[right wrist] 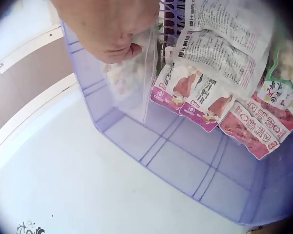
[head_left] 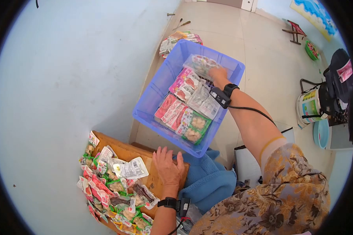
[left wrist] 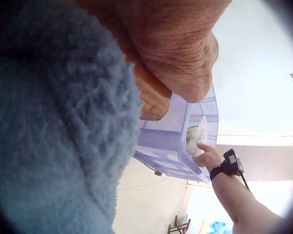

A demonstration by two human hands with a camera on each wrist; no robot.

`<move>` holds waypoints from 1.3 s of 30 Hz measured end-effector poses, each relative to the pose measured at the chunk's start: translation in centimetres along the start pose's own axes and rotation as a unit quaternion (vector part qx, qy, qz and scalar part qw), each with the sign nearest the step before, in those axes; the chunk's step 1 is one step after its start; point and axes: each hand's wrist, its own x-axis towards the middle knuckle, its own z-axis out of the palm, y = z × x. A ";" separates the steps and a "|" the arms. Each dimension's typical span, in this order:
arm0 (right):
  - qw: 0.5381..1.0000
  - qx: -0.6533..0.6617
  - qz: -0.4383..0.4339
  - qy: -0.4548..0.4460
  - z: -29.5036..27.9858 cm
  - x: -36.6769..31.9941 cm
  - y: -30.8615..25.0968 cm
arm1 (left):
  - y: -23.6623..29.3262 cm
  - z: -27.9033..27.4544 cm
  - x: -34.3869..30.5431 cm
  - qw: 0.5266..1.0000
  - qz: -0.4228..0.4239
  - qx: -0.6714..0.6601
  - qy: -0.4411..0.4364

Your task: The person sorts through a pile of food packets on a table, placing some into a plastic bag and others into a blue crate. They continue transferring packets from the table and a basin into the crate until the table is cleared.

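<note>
Inside the far end of the blue plastic crate (head_left: pixel 153 105), my right hand (head_left: pixel 219 74) holds a clear snack packet (head_left: pixel 200 64) with pale pieces in it. In the right wrist view its thumb presses on the packet's clear film (right wrist: pixel 136 92), beside the crate wall. Pink and purple packets (right wrist: pixel 200 100), silver-backed packets (right wrist: pixel 219 58) and a green-edged packet (head_left: pixel 196 127) lie in rows next to it. My left hand (head_left: pixel 168 166) rests with fingers spread on the wooden tabletop (head_left: pixel 125 149), right of a heap of snack packets (head_left: pixel 113 186).
Blue fleece cloth (head_left: pixel 208 176) bunches between table and crate. A pile of packets (head_left: pixel 172 43) lies on the floor behind the crate, against the wall. To the right stand a white bucket (head_left: pixel 312 103), a light-blue basin (head_left: pixel 321 133) and a small folding stool (head_left: pixel 295 30).
</note>
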 end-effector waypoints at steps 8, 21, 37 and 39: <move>0.987 -0.115 -0.114 -0.015 -2.0 -3.5 -2.5 | 0.0 -0.2 0.1 1.000 -0.007 -0.002 -0.003; 0.951 -0.194 -0.239 -0.009 -1.1 0.2 -1.3 | 0.4 -0.5 0.3 1.000 -0.006 -0.010 -0.004; 0.970 -0.126 -0.186 -0.093 3.3 -2.1 -3.7 | 0.2 -0.6 0.3 1.000 -0.010 -0.014 -0.008; 0.973 -0.105 -0.193 -0.075 3.1 -1.6 -2.8 | 0.5 -0.5 0.2 0.999 -0.016 -0.028 0.000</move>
